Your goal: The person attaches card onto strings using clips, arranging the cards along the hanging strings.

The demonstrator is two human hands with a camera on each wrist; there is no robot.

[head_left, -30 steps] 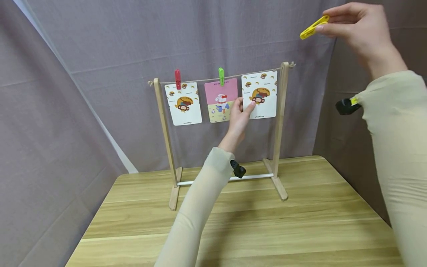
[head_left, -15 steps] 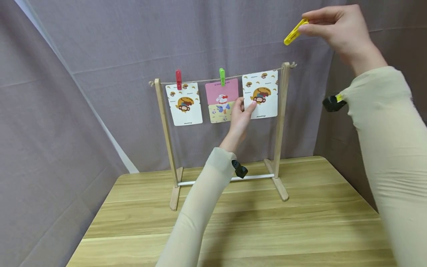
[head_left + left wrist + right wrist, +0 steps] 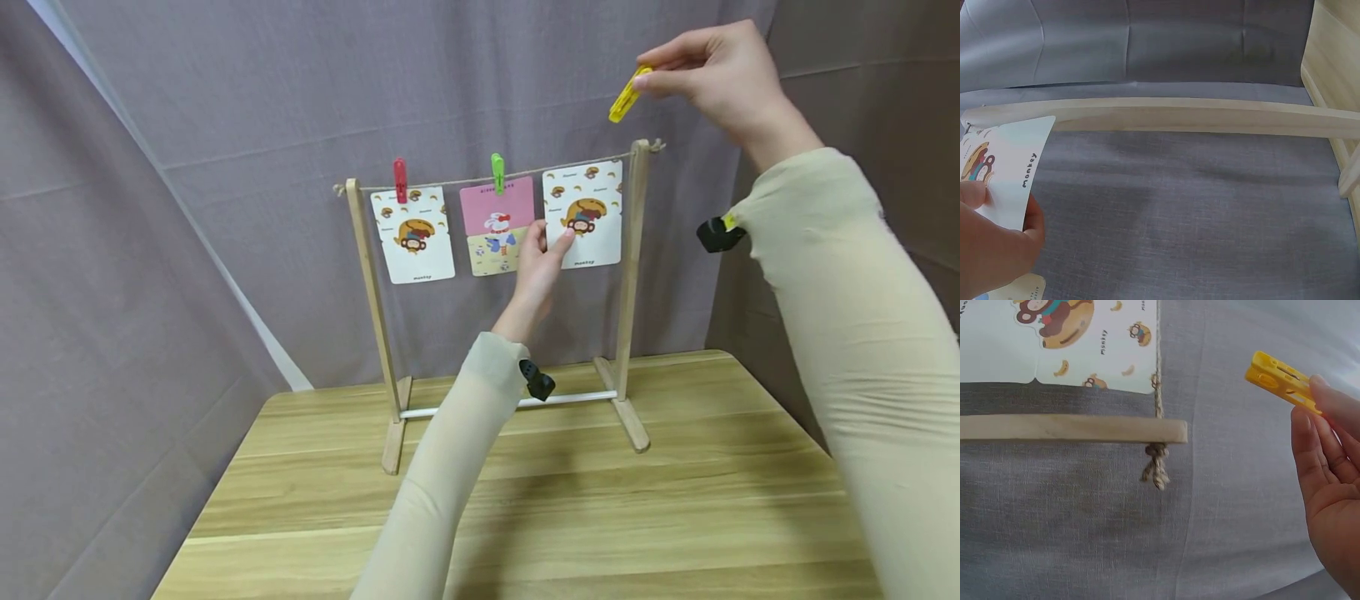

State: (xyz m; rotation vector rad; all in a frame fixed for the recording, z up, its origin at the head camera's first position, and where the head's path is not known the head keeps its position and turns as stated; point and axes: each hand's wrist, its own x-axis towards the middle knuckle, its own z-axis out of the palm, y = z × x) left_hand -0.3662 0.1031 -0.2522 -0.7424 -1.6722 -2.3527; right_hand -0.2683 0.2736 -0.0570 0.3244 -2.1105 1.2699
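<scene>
My left hand (image 3: 538, 265) pinches the lower left edge of a white monkey card (image 3: 596, 243), thumb in front and fingers behind. The card's top edge lies along the string (image 3: 442, 182), close to the right post. Above that post, my right hand (image 3: 723, 79) pinches a yellow clothespin (image 3: 625, 100) at one end, its other end tilted down and left. In the right wrist view the yellow clothespin (image 3: 1282, 378) is apart from the string (image 3: 1158, 356). The left wrist view shows the thumb on the monkey card (image 3: 1013, 175).
A red clothespin (image 3: 401, 179) holds another monkey card (image 3: 420, 262) on the string. A green clothespin (image 3: 498, 173) holds a pink and yellow card (image 3: 480, 212). The wooden stand (image 3: 630, 292) has two posts and stands on a wooden table (image 3: 585, 517) before a grey curtain (image 3: 262, 108).
My right hand has moved left and slightly down with the yellow clothespin, nearer the string's right end. The left hand and its card have stayed in place.
</scene>
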